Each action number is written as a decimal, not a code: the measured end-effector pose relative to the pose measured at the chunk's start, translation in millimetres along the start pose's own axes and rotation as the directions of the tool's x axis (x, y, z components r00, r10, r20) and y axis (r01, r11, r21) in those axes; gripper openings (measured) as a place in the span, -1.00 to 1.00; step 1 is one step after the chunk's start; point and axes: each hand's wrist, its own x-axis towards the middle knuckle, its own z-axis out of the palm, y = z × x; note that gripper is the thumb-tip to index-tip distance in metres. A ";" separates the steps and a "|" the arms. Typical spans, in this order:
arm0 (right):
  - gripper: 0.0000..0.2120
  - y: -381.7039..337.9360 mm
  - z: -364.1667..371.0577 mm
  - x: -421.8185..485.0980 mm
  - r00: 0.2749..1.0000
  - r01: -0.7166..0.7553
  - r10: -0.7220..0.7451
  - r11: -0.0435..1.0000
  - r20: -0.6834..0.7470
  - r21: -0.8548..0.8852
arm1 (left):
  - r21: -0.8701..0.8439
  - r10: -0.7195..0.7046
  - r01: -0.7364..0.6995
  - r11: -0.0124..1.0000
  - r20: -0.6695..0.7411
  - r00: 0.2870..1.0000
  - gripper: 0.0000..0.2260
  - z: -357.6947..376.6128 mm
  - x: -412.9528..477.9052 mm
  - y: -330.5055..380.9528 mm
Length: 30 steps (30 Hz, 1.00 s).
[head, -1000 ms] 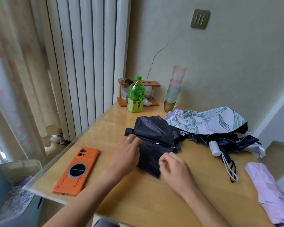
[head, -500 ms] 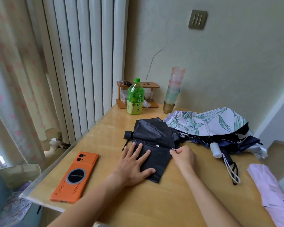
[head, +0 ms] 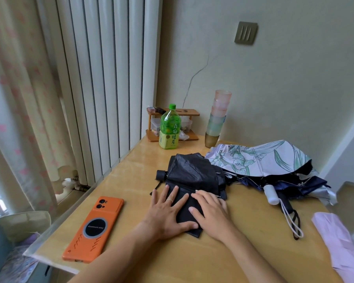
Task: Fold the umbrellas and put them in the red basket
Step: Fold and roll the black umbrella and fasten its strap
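The left hand (head: pixel 166 213) and right hand (head: pixel 211 209) are pressing straight, flat fingers on the black umbrella (head: pixel 192 170); its cloth could be springing open.

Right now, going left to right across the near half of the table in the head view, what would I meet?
Phone → left hand → right hand → white umbrella handle → lilac fabric.

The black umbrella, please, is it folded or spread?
Collapsed but unwrapped: the black umbrella lies in loose folds under the left hand and right hand.
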 end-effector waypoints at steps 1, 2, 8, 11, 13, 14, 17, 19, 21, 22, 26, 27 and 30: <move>-0.32 0.0 -1.1 2.1 1.000 0.003 -0.003 1.000 0.002 0.000 | -0.002 0.001 -0.001 1.000 -0.002 1.000 0.01 0.0 0.0 0.0; -0.37 -0.8 -2.9 4.2 1.000 -0.002 0.002 1.000 0.000 0.025 | -0.002 0.000 0.000 1.000 -0.005 1.000 0.01 0.2 -0.2 -0.1; -0.85 0.3 -28.2 28.3 0.857 -0.077 0.292 0.887 -0.425 0.456 | -0.004 -0.013 0.013 1.000 -0.012 1.000 -0.02 0.8 -1.2 0.6; -0.63 2.4 -50.9 47.4 0.813 -0.293 0.574 0.545 -0.095 0.785 | -0.012 -0.012 0.011 1.000 -0.009 1.000 -0.04 -0.1 -1.8 0.6; -0.53 3.5 -61.3 58.9 0.806 -0.345 0.566 0.211 0.173 0.915 | -0.012 -0.012 0.011 1.000 -0.006 1.000 -0.05 -0.3 -2.4 0.7; -0.52 3.3 -65.3 63.1 0.800 -0.353 0.551 0.113 0.237 0.929 | -0.011 -0.013 0.013 1.000 -0.006 1.000 -0.05 -0.7 -2.8 0.7; -0.54 3.6 -74.4 71.1 0.784 -0.325 0.554 -0.019 0.281 0.946 | -0.013 -0.010 0.010 1.000 -0.004 1.000 -0.06 -0.6 -3.0 1.0; -0.58 0.4 -79.8 73.1 0.796 -0.309 0.551 0.011 0.252 0.951 | -0.026 -0.006 0.006 1.000 -0.011 1.000 -0.08 0.2 -3.0 0.3; -0.58 -3.4 -82.1 70.9 0.827 -0.273 0.530 0.091 0.185 0.958 | -0.056 -0.003 0.002 0.998 -0.028 1.000 -0.11 0.3 -3.7 -0.6; -0.61 -5.4 -81.1 67.9 0.854 -0.241 0.503 0.148 0.137 0.959 | -0.084 -0.007 0.004 0.996 -0.037 0.999 -0.14 0.4 -4.3 -1.2; -0.79 -9.1 -62.3 46.3 0.934 -0.105 0.351 0.463 -0.073 0.880 | -0.210 -0.027 -0.002 0.978 -0.134 0.991 -0.23 -0.9 -6.4 -1.7; -0.77 -8.6 -57.2 38.7 0.943 -0.058 0.307 0.524 -0.126 0.850 | -0.246 -0.032 -0.016 0.969 -0.192 0.981 -0.23 -1.9 -7.0 -2.3; -0.62 -2.1 -44.0 14.3 0.953 0.109 0.125 0.712 -0.278 0.694 | -0.479 -0.142 -0.060 0.876 -0.373 0.917 -0.32 -7.7 -10.2 -7.5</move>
